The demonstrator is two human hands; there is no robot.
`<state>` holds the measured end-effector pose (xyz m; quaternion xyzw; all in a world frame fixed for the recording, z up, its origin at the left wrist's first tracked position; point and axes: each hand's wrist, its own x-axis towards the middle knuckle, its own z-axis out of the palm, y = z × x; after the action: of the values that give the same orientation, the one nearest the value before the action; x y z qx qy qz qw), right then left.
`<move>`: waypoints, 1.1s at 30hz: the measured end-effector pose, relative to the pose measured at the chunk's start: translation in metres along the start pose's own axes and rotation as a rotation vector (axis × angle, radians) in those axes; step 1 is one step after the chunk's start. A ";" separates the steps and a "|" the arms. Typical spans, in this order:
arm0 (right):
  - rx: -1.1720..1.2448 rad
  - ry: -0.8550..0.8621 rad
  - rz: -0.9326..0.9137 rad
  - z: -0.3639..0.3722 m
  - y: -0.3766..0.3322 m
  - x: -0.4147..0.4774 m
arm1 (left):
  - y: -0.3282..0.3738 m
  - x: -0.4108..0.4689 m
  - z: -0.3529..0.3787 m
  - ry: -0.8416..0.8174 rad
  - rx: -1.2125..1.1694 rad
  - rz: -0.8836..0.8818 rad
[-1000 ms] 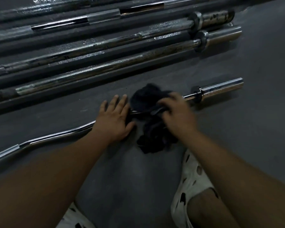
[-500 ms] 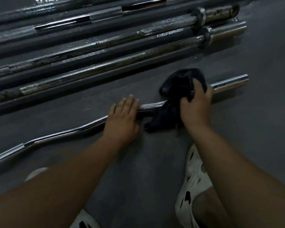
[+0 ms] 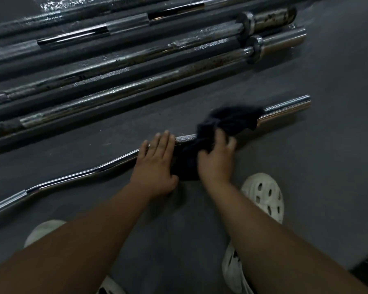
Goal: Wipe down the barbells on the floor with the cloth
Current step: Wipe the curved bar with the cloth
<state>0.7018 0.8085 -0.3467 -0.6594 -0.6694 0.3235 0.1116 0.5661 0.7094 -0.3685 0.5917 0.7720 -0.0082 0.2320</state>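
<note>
Dragging cloth, clutched in right grip, back from sleeve of curl bar toward flat-spread left grip; wipe likely unfinished.

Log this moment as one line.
step: wiping curl bar | right hand: grips cloth | left hand: flat on bar | straight barbells: untouched

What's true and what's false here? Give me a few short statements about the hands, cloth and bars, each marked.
1. The right hand grips the dark cloth on the curved bar. True.
2. The left hand lifts that bar up. False: it lies flat on the bar, which rests on the floor.
3. Straight barbells lie beyond the curved bar. True.
4. The cloth covers the bar's right tip. False: the chrome sleeve end shows bare past it.
</note>
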 end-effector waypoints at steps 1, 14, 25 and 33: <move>-0.027 -0.134 -0.090 0.003 -0.001 -0.012 | -0.002 0.000 -0.002 -0.015 -0.013 0.003; -0.267 -0.303 -0.458 0.000 -0.009 0.000 | -0.011 0.003 -0.014 -0.093 -0.048 0.052; -0.162 -0.328 -0.282 0.009 -0.011 -0.007 | -0.009 0.004 -0.017 -0.107 -0.061 0.069; -0.087 -0.024 -0.015 -0.022 0.039 0.035 | -0.006 0.003 -0.016 -0.088 -0.062 0.063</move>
<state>0.7421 0.8451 -0.3625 -0.6545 -0.6893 0.3011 0.0771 0.5546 0.7149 -0.3565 0.6074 0.7419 -0.0030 0.2838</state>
